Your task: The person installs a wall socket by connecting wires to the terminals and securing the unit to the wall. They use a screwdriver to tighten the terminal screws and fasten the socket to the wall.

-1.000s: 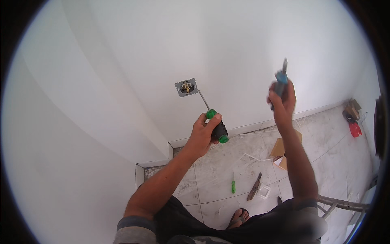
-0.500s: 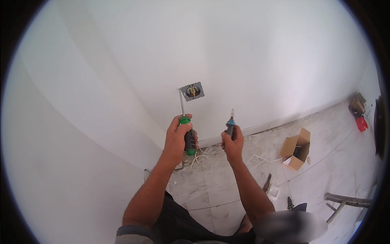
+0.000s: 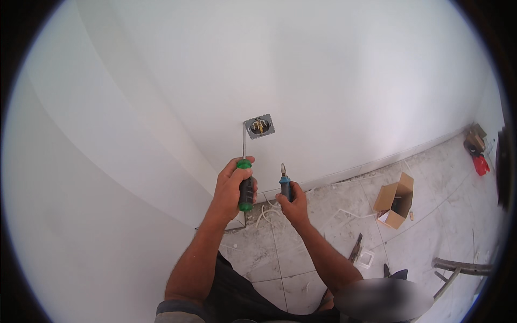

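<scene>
A wall socket without its cover shows a grey metal mounting frame and brass-coloured contacts inside. My left hand is wrapped round a screwdriver with a green and black handle, pointing up the wall. Its shaft reaches the left edge of the socket's frame; whether the tip touches is too small to tell. Lower and to the right, my right hand grips pliers with blue and dark grey handles. Their metal jaws point upward, apart from the socket.
White cables lie on the tiled floor by the wall's foot. An open cardboard box stands to the right. A white square frame lies beside a dark tool. At the far right are a red bag and a grey metal stand.
My right hand has moved left and down with the pliers, closer to my left hand, and the pliers have turned. The screwdriver stays at the frame's left edge. The view has shifted slightly.
</scene>
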Action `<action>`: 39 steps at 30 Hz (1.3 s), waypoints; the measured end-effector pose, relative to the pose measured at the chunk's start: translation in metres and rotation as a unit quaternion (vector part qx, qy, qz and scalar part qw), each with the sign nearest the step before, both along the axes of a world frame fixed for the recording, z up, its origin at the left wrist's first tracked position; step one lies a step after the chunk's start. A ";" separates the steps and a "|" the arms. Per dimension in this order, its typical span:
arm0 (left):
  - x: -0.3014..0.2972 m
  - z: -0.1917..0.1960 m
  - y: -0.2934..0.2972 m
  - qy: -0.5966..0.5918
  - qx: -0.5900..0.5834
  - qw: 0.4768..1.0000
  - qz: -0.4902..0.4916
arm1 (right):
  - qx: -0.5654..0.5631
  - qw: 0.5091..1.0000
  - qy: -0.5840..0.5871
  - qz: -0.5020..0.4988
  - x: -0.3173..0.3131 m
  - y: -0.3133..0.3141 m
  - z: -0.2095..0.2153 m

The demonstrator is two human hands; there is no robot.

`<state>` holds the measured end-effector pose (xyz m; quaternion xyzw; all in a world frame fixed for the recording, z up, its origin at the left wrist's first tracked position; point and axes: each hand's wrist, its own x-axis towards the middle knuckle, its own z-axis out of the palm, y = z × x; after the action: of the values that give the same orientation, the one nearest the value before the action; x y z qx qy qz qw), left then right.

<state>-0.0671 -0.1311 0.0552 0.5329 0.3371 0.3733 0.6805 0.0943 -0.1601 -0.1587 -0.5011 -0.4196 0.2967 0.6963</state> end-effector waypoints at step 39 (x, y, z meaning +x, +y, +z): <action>0.015 0.012 -0.002 -0.002 -0.017 1.000 0.020 | 0.102 0.975 -0.185 0.061 -0.023 0.041 0.080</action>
<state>-0.0518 -0.1335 0.0674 0.5137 0.3521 0.3824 0.6825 0.0717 -0.1194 -0.0786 -0.4472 -0.5991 0.1966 0.6344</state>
